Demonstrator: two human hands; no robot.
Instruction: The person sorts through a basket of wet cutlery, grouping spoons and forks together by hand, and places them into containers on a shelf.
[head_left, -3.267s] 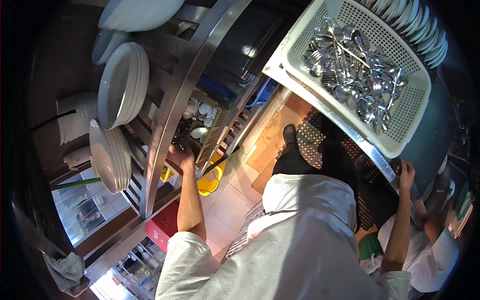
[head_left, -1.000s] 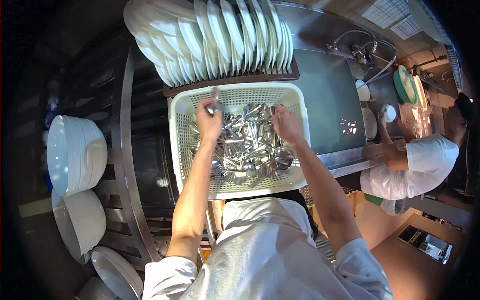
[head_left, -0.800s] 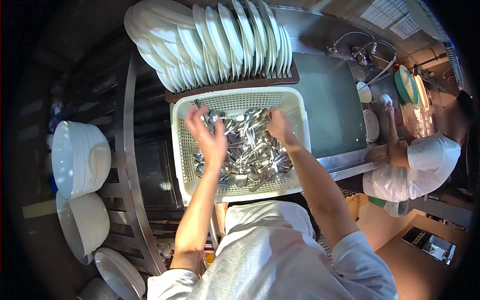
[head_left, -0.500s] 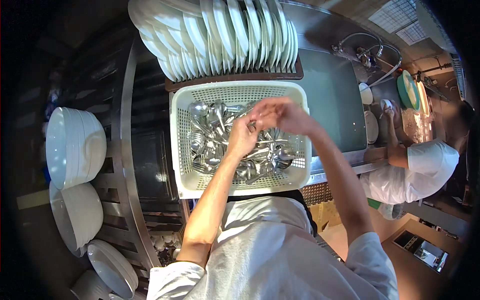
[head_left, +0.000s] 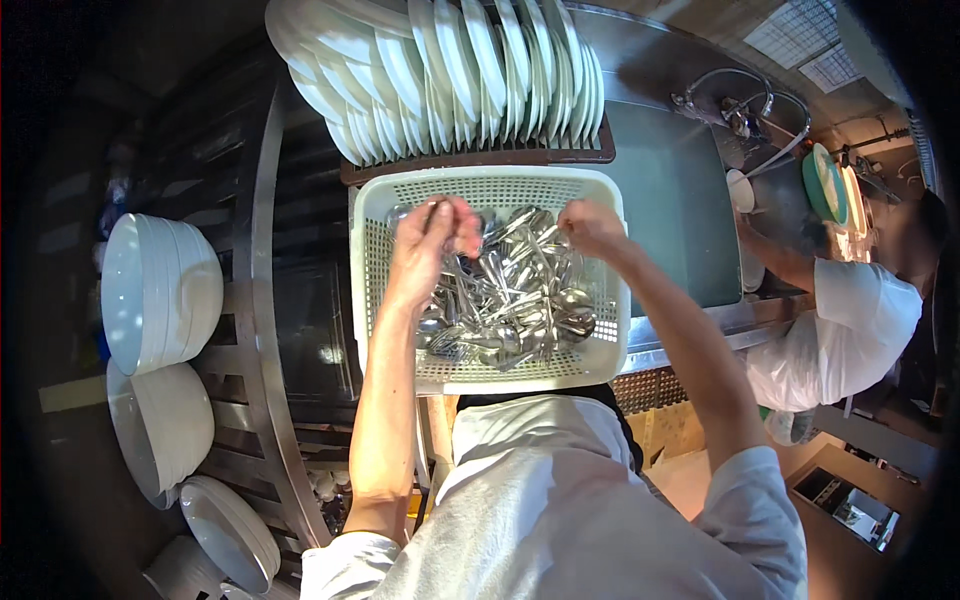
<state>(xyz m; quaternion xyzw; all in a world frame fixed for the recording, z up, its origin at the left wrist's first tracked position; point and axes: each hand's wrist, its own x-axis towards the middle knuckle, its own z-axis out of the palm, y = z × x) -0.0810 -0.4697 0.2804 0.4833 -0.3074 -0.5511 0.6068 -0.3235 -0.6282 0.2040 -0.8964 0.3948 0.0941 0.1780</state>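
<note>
A pale plastic basket [head_left: 620, 340] with perforated walls stands in front of me. In it lies a jumbled heap of metal spoons and forks [head_left: 510, 290]. My left hand [head_left: 430, 240] is over the heap's left part, its fingers curled and slightly blurred; what they hold, if anything, does not show clearly. Over the right part of the basket is my right hand [head_left: 592, 228], closed with its fingertips pointing down at the cutlery. Whatever it may pinch is hidden.
A brown rack [head_left: 480, 160] of upright white plates [head_left: 450, 80] stands behind the basket. Stacked white bowls [head_left: 165, 295] sit on a slatted metal shelf [head_left: 262, 380] at left. To the right are a steel counter, a spray tap [head_left: 740, 115] and a co-worker in white [head_left: 865, 310].
My hands were together over the middle of the basket. They have come apart, the left hand moving left and the right hand to the right. The co-worker's arm has shifted.
</note>
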